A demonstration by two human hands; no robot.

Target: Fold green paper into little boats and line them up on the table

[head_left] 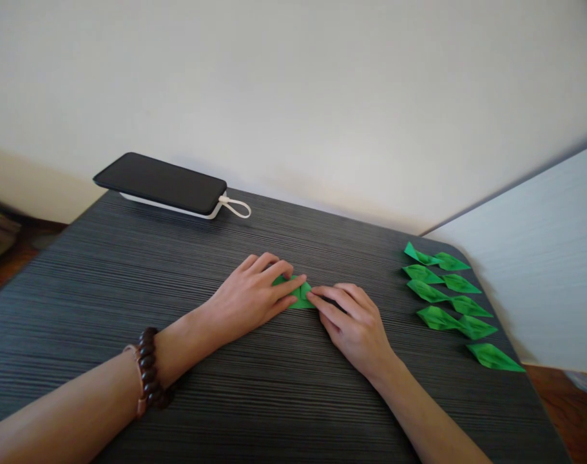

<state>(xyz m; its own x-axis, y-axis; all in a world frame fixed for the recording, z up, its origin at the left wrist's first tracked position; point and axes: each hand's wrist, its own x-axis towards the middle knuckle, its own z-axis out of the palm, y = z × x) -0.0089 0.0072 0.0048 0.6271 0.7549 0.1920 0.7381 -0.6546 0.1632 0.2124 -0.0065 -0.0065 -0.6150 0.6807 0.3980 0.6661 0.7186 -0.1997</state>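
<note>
Green paper [300, 293] lies in the middle of the dark striped tabletop [129, 290], and both hands are on it. The left hand [252, 296] lies flat over the paper's left part, with the fingers spread a little and the fingertips pushing down. The right hand [356, 325] comes from the other side, and its pointing finger presses the paper's right corner. Neither hand is closed around the paper; they only hold it flat. Most of the paper is hidden under the fingers, so I cannot tell which fold it has.

On the right side of the tabletop lie the folded green shapes [438, 318]. They look like pointed leaves. They lie in pairs, tip to tip, with one more alone at the near end. I think these are finished, and the paper under the hands is only partly folded.

A black phone [160, 182] rests on a white block at the far left edge. A brown bead bracelet [151, 377] sits on the left wrist.
</note>
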